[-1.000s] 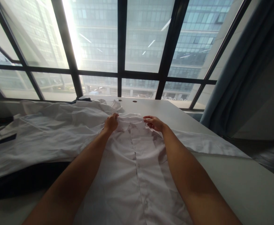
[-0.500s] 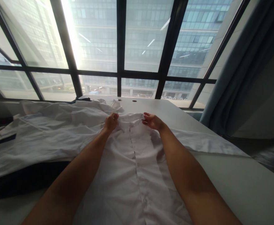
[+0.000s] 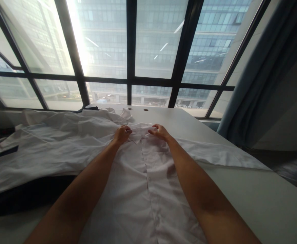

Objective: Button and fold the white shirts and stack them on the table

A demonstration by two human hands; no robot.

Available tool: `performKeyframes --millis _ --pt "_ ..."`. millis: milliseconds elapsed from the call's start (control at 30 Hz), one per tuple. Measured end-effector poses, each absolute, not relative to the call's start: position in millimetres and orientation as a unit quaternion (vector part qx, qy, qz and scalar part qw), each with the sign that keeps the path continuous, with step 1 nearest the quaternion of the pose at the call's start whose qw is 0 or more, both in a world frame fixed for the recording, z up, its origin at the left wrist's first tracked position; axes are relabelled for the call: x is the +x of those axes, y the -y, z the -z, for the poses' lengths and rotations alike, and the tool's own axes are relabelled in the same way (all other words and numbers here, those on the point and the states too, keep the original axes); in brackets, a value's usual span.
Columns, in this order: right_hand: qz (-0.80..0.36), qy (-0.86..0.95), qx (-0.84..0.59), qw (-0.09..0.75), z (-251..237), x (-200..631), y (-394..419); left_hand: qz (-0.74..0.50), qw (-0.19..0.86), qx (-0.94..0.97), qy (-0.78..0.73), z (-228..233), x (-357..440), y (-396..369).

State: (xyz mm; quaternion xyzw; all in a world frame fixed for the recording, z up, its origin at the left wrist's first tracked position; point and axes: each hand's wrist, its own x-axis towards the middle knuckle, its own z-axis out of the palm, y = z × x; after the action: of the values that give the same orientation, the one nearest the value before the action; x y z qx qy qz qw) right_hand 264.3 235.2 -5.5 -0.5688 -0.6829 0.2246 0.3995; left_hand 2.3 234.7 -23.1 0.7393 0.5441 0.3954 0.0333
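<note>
A white button-up shirt point(image 3: 130, 189) lies front side up, its button placket running down the middle and its collar at the far end. My left hand point(image 3: 122, 134) pinches the left side of the collar point(image 3: 140, 129). On the collar's right side, my right hand point(image 3: 160, 131) grips the fabric between thumb and fingers. One sleeve point(image 3: 219, 154) stretches out to the right across the white table point(image 3: 250, 189). My left forearm covers part of the shirt's left side.
More white garments point(image 3: 62, 135) are heaped on the left, with a dark cloth point(image 3: 28, 193) below them. Two small round holes, one a dark grommet point(image 3: 145, 109), sit near the table's far edge. Behind stand framed windows point(image 3: 153, 40); a blue-grey curtain point(image 3: 250, 78) hangs at right.
Both hands have moved slightly nearer to me, the right one also leftward. My right hand's fingers have closed on the collar, and the collar's edges have shifted.
</note>
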Motion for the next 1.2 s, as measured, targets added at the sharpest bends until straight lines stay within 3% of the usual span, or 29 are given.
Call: performKeyframes --millis 100,233,467,767,1200 --pt "-0.105 0.704 -0.585 0.388 7 265 -240 -0.352 0.005 0.748 -0.562 19 4 -229" --pt "-0.039 0.726 -0.561 0.396 8 269 -242 -0.279 -0.071 0.773 -0.565 10 9 -219" --pt "-0.068 0.749 -0.519 0.405 11 274 -241 -0.266 -0.072 0.791 -0.546 3 16 -214" --pt "-0.025 0.757 -0.557 0.340 5 268 -232 -0.238 -0.132 0.781 -0.562 -1 25 -210" --pt "-0.158 0.707 -0.531 0.439 15 279 -246 -0.334 -0.037 0.780 -0.528 12 8 -229"
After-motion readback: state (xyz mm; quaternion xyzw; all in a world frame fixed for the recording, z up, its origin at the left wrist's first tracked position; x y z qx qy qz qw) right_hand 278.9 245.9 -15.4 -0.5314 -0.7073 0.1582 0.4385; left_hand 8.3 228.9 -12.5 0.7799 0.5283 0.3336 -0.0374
